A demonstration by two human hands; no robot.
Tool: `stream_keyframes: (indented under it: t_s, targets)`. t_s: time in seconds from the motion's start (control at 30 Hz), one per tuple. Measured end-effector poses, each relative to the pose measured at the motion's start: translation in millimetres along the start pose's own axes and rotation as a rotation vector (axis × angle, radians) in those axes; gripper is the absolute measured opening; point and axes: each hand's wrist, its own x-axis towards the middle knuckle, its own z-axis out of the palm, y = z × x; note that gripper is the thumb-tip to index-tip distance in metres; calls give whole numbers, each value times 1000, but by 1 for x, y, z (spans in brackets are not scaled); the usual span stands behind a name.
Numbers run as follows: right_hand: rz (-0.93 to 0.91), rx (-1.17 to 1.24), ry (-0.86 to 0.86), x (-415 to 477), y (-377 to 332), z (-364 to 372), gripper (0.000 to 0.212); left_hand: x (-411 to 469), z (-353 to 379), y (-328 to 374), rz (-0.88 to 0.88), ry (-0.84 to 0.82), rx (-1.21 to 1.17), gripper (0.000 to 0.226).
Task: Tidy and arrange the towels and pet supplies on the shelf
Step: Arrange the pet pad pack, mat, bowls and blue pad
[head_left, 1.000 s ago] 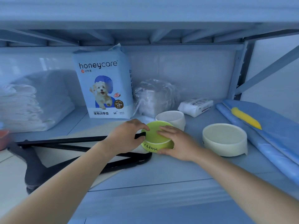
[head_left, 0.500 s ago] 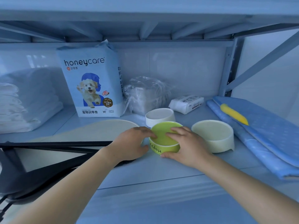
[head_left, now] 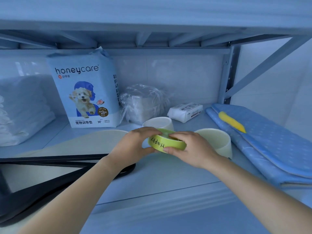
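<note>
Status: left hand (head_left: 135, 144) and right hand (head_left: 190, 149) both grip the green bowl (head_left: 166, 144), tilted and seemingly just off the shelf (head_left: 168, 176) beside the big white bowl (head_left: 217, 141); I'd level it first, then nest it there, rims clear.

The shelf (head_left: 168, 179) is smooth painted metal. The green bowl (head_left: 173, 146) looks glossy; the pad pack (head_left: 84, 92) is shiny plastic film, the bag (head_left: 143, 102) clear crinkled plastic. At the shelf's right edge, the mat (head_left: 270, 141) is quilted cloth.
</note>
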Motion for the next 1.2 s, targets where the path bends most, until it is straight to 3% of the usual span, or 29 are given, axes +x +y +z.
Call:
stream_keyframes:
  t_s: [0.1,0.27,0.33,0.57,0.73,0.93,1.2]
  targets:
    - [8,183,21,1,3,-9,46,8,-8,7,-11,29,-30,46]
    - [50,313,113,3,11,-17,59,32,-13,16,-102,62,24,41]
    - [26,280,115,2,14,-14,65,37,-11,16,-141,42,63,37]
    - [-211,113,87,-10,19,-4,49,40,9,10,-315,-24,131,21]
    - [-205,51,7,-9,28,1,34,44,25,2,-451,-65,217,18]
    - [-153,34,22,2,39,-7,23,37,44,-8,-575,-90,113,29]
    - [-139,80,20,10,38,-11,22,33,36,-4,-596,40,-57,19]
